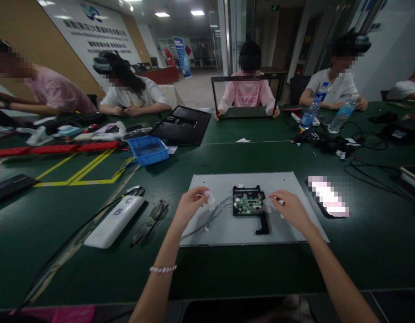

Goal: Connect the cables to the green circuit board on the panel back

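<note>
A light grey flat panel (224, 235) lies before me on the green table. On it sits a green circuit board (248, 206) in a black bracket (262, 224), with grey cables (212, 218) running off to the left. My left hand (190, 206) is closed in a pinch on a small white scrap (210, 198), tape or paper by its look, above the panel's left part. Right of the bracket, my right hand (291, 208) has its thumb and fingertips together; what they hold is too small to name. White bits (267, 209) show between that hand and the board.
A phone (328, 197) lies right of the panel. To the left are a white power bank (115, 222) with a cable and a pair of glasses (150, 222). Farther back stand a blue bin (149, 150), a black panel (183, 125) and water bottles (315, 105). Opposite, a person holds a black frame (214, 96).
</note>
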Demonstrator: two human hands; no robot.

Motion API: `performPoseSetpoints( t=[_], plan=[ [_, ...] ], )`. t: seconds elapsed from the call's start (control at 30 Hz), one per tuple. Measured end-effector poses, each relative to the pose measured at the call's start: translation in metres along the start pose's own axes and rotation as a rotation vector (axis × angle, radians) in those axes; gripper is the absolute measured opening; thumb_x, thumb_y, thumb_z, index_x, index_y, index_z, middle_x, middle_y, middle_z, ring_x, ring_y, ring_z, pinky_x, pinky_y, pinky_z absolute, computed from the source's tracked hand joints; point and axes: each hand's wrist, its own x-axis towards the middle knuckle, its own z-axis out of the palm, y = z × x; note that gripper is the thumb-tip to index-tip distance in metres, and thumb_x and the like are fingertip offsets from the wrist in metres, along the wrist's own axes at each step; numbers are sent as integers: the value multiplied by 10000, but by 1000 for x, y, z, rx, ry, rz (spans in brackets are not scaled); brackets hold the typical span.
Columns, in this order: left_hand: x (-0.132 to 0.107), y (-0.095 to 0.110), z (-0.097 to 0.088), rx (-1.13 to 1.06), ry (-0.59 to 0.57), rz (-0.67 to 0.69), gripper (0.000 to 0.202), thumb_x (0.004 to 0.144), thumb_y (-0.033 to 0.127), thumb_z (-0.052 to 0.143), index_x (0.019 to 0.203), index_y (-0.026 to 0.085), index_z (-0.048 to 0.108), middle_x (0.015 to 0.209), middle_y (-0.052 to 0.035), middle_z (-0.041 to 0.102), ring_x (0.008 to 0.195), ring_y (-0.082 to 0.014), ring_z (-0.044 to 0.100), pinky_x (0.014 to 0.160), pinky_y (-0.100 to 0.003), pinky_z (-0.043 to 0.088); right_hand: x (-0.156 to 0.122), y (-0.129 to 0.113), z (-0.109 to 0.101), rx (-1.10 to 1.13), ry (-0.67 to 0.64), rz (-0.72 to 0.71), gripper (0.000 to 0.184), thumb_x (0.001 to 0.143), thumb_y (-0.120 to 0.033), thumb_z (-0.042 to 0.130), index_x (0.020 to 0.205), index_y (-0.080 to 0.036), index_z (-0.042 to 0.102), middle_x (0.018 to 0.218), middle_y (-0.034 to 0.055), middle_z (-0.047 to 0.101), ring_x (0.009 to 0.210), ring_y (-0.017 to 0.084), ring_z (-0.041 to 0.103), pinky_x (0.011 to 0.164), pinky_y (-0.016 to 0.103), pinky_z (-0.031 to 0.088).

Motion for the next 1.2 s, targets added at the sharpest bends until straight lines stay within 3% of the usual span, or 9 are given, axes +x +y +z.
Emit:
performPoseSetpoints(
  t=[0.23, 0.4, 0.53, 0.7, 0.93, 1.2],
  plan=[
    [-13, 2, 5, -261, -35, -23, 349, 757, 351, 628, 1053, 169, 592, 792, -5, 577, 653, -104, 548, 623, -222, 453, 0, -4, -1, -7, -21, -1, 222, 858, -218, 450, 937, -205, 657, 963, 49, 653, 827, 177, 612, 706, 305, 488],
    [-12, -13, 10, 42, -102, 13, 269, 769, 334, 591, 992, 185, 609, 839, -5, 575, 663, -121, 584, 620, -240, 466, 0, -29, 2, -55, -1, -33, 266, 883, -216, 420, 1055, -212, 624, 1058, 61, 635, 928, 194, 604, 793, 344, 503],
    [-12, -21, 17, 258, -92, 102, 240, 788, 275, 535, 1000, 191, 610, 790, -5, 599, 718, -149, 602, 688, -269, 480, -5, -75, 21, -105, -68, -202, 401, 903, -226, 407, 1300, -215, 463, 1276, 82, 538, 1151, 213, 511, 971, 413, 439],
    [-15, -22, 20, 377, -77, 171, 246, 786, 233, 510, 1002, 189, 619, 839, -24, 655, 766, -165, 620, 742, -279, 487, -11, -114, 54, -160, -289, -514, 471, 873, -283, 511, 1317, -152, 426, 1379, 117, 441, 1294, 252, 366, 1064, 428, 358],
    [-14, -24, 20, 479, -31, 197, 201, 817, 236, 482, 923, 183, 643, 865, -30, 672, 763, -167, 617, 736, -276, 476, -14, -120, 79, -182, -401, -501, 363, 871, -282, 533, 1202, -140, 486, 1253, 134, 536, 1193, 246, 479, 976, 413, 440],
    [-15, -16, 21, 531, -48, 262, 211, 843, 237, 463, 905, 194, 660, 870, -46, 662, 791, -193, 606, 761, -310, 456, -19, -119, 78, -85, -443, -523, 322, 895, -218, 470, 1211, -159, 501, 1254, 99, 546, 1176, 202, 496, 977, 354, 443]
  ],
)
